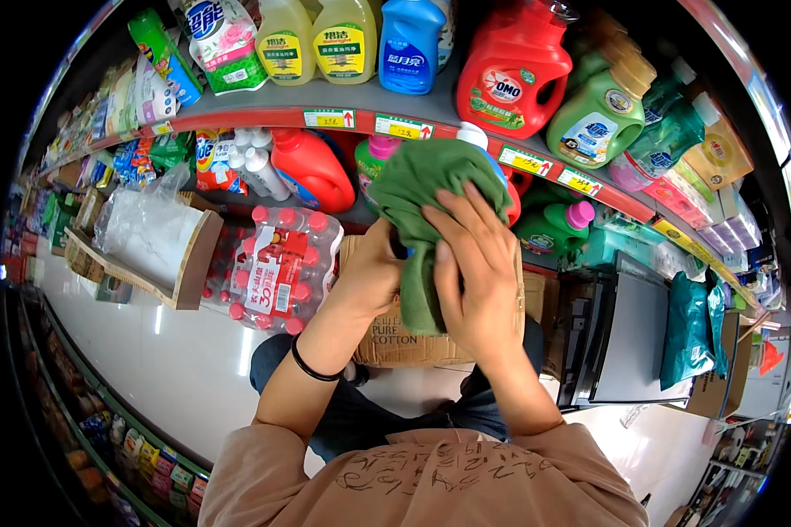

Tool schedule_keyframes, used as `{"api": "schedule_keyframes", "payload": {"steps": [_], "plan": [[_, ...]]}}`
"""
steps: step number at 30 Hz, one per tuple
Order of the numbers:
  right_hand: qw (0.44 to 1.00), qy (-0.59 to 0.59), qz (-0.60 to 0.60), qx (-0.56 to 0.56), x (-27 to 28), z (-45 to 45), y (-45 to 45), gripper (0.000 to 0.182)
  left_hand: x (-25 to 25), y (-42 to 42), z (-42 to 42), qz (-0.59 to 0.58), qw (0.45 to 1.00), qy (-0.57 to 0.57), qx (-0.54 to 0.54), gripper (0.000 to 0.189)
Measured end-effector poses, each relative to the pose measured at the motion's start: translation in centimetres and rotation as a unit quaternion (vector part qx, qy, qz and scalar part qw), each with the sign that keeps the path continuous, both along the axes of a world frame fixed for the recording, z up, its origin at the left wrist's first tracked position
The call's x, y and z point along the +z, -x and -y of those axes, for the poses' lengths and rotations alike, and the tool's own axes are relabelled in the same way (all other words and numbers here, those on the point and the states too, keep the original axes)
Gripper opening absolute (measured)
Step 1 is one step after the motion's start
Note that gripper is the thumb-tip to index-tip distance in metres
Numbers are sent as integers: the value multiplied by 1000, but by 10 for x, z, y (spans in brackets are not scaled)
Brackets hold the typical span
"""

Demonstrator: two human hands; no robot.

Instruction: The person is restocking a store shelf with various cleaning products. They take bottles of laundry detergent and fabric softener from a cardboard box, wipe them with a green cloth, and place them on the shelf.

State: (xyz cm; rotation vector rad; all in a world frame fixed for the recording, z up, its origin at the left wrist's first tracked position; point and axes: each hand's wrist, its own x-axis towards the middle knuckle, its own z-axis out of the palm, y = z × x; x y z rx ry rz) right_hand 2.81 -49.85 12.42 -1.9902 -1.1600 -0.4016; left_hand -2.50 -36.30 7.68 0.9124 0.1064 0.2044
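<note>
A green cloth [435, 178] is bunched in front of me, draped over something whose white cap and a bit of blue show at its edges; the rest is covered. My left hand [372, 273] grips it from the left side, thumb up, with a small dark blue part visible beside the fingers. My right hand [474, 270] lies spread on the cloth from the right, fingers pressed against it. Just beyond is the shelf's red front edge [362, 125]. Below the cloth stands a cardboard box [402, 349] bearing print.
A red OMO detergent bottle [514, 72] and a blue bottle [409, 49] stand on the upper shelf. Shrink-wrapped bottles with red caps [283, 270] and a wooden tray [184, 263] are at left. A dark-framed panel [633, 336] stands at right.
</note>
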Motion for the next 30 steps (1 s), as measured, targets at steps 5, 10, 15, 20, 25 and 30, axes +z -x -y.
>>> {"api": "schedule_keyframes", "payload": {"steps": [5,10,15,20,25,30], "plan": [[996,-60,-10,-61,-38,8,23,43,9,-4,-3,29,991,-125,47,67],[997,11,56,-61,8,-10,-2,40,6,4,15,22,972,-225,64,61],[991,-118,12,-58,-36,-5,2,41,9,-7,12,70,988,-121,71,69],[924,-284,-256,-22,-70,4,30,55,28,-2,16,27,996,-25,79,83],[989,-3,81,-123,-67,-3,32,41,12,-8,20,57,987,122,84,44],[985,-107,-27,-134,-37,-24,3,47,7,-7,28,35,993,85,70,53]]}}
